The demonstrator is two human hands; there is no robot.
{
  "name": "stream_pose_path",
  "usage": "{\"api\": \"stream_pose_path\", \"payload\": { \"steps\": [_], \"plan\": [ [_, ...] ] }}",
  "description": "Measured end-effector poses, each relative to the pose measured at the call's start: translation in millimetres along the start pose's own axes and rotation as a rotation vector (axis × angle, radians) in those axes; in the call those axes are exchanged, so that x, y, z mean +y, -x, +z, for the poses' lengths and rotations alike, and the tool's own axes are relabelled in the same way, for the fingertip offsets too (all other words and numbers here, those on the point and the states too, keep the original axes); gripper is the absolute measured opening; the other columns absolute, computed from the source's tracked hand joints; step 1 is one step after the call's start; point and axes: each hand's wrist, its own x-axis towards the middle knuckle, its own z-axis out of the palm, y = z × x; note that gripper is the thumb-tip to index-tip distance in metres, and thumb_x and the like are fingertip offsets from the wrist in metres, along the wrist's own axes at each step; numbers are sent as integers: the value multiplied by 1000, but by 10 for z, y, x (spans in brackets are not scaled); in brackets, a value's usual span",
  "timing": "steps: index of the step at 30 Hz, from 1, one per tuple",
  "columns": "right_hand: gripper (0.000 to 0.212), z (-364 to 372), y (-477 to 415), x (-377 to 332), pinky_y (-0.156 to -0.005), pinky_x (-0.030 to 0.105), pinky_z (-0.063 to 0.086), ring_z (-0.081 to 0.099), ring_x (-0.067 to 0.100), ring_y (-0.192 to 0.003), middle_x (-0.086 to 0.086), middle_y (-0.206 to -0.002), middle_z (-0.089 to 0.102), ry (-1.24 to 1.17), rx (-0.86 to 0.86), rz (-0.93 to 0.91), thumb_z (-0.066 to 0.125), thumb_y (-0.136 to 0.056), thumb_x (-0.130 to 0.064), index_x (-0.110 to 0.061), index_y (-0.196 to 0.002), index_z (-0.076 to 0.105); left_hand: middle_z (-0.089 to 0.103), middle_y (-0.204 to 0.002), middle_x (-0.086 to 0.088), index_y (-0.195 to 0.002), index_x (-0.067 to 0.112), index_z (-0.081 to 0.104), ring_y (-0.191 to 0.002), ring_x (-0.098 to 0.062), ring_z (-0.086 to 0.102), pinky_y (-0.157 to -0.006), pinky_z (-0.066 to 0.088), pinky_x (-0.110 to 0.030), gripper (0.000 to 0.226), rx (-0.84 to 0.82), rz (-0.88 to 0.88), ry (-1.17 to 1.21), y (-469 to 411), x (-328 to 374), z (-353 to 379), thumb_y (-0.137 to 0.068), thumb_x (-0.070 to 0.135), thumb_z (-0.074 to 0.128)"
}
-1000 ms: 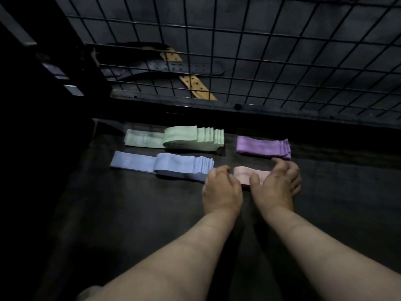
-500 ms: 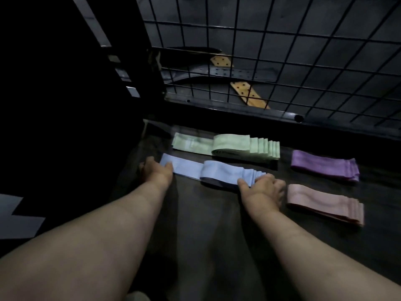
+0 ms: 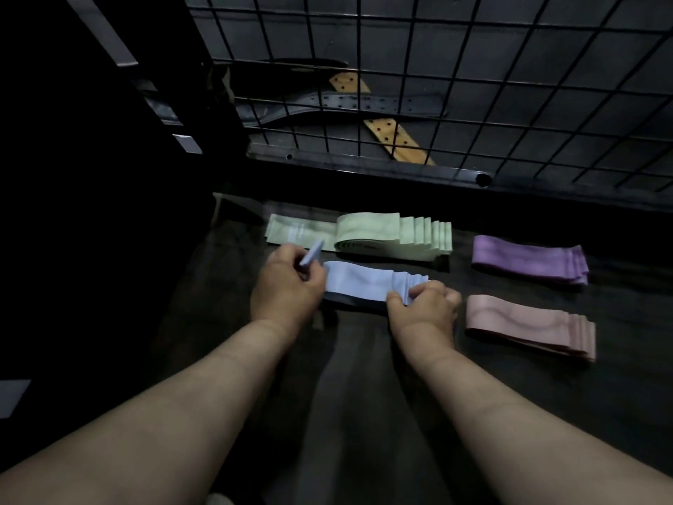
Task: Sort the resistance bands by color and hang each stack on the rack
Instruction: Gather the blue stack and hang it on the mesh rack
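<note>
Four piles of flat resistance bands lie on a dark surface. The blue stack (image 3: pixel 364 284) is between my hands. My left hand (image 3: pixel 287 286) grips its left end, which is folded up off the surface. My right hand (image 3: pixel 424 306) pinches the fanned right end. Behind it lies the green stack (image 3: pixel 378 235), partly fanned, untouched. At the right are the purple stack (image 3: pixel 528 258) and, nearer me, the pink stack (image 3: pixel 528 324). The black wire grid rack (image 3: pixel 473 67) stands behind the bands.
Behind the grid lie a dark perforated belt (image 3: pixel 364 103) and a tan perforated strap (image 3: pixel 397 140). A black rail (image 3: pixel 364 165) runs along the rack's base. A dark wall or frame fills the left side.
Both hands left the pink stack and moved left to the blue one. The left hand has folded the blue stack's long left end up and inward toward the right hand.
</note>
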Motion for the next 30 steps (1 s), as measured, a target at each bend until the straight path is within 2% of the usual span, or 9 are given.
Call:
{"api": "stream_pose_path", "payload": {
  "steps": [3,6,9,15,20,23,26,28,30],
  "plan": [
    [21,-49,34,44,-103,34,39,53,34,-115,11,-134,41,-94,27,-44,67,-90,-27,-21,-98,49,63,-93,3,-90,24,65,-80,-23,63,-72,52,-32,12,-103,146,-30,134,177,176,-86,35,63],
    [26,-85,79,88,-100,38,42,55,34,-110,13,-128,49,-159,75,-93,66,-89,-22,-16,-109,51,65,-95,7,-94,27,68,-87,-21,63,-79,54,-34,15,-195,274,-91,241,298,347,-86,38,63],
    [29,-112,80,127,-97,36,42,55,32,-111,14,-125,52,-175,95,-112,63,-89,-15,-11,-115,53,65,-100,6,-100,26,71,-95,-20,61,-87,51,-33,17,-228,326,-107,291,366,471,-89,36,63],
    [25,-83,81,179,-105,45,41,50,30,-113,6,-120,44,-53,116,-260,66,-84,-18,-21,-109,66,61,-107,4,-102,26,70,-111,-19,53,-95,44,-34,23,-295,386,-288,313,356,610,-91,44,61],
    [21,-73,-20,140,-109,39,37,48,31,-118,5,-121,43,-54,83,-121,65,-88,-24,-20,-109,65,56,-108,4,-99,26,68,-109,-21,51,-96,42,-36,24,-304,549,-331,350,269,571,-86,43,58],
    [29,-70,-51,149,-108,37,37,50,35,-120,15,-131,47,-95,67,-54,67,-90,-24,-14,-116,59,54,-128,0,-93,25,69,-122,-25,49,-103,31,-39,19,-243,716,-418,270,221,561,-77,36,65],
    [18,-101,-92,170,-103,24,34,52,23,-108,14,-127,50,-161,48,-35,68,-91,-19,-11,-106,62,44,-148,6,-109,29,60,-139,-17,37,-117,13,-34,28,-402,705,-473,112,247,500,-83,34,69],
    [4,-113,-118,189,-101,21,38,51,15,-96,12,-121,53,-210,49,-36,67,-91,-13,-15,-91,64,50,-137,12,-110,31,56,-132,-13,42,-115,14,-30,25,-448,696,-477,29,270,475,-87,34,66],
    [13,-100,-143,213,-101,28,46,58,17,-93,11,-116,59,-249,60,-21,67,-90,-13,-20,-81,62,54,-128,13,-109,30,58,-125,-13,47,-108,20,-30,20,-418,725,-437,8,280,484,-90,35,64]
  ]
}}
